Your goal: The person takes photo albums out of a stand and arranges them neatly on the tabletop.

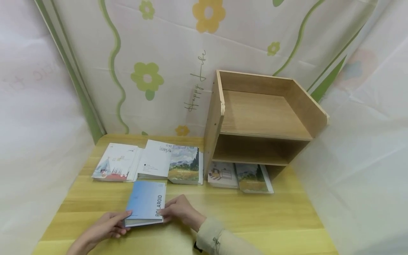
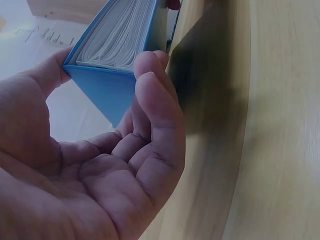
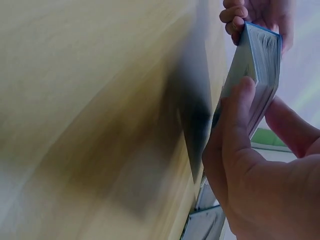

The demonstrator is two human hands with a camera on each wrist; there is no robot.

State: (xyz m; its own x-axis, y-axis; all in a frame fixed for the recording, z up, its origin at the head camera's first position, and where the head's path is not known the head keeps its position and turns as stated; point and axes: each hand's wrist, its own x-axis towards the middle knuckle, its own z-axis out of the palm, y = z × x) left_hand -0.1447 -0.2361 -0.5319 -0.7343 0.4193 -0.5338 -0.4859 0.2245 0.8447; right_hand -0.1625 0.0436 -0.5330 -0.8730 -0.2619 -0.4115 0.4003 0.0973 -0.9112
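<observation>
A thick blue-and-white photo album (image 1: 145,200) marked POLAROID is held between both hands, its near edge raised over the table in the wrist views. At its left near corner my left hand (image 1: 105,226) grips it, thumb on the cover and fingers curled underneath. My right hand (image 1: 183,210) pinches the right near corner, thumb above and fingers below. The left wrist view shows the album's blue spine (image 2: 102,90) and stacked pages (image 2: 117,37). From the right wrist view, the page edges (image 3: 265,55) face the camera and the right thumb and fingers straddle them.
Behind the album lie a white album with a tent drawing (image 1: 116,161), a plain white one (image 1: 154,159) and a landscape-covered one (image 1: 184,164). A wooden shelf unit (image 1: 261,113) stands back right; its bottom level holds a white album (image 1: 223,174) and another landscape-covered one (image 1: 253,177).
</observation>
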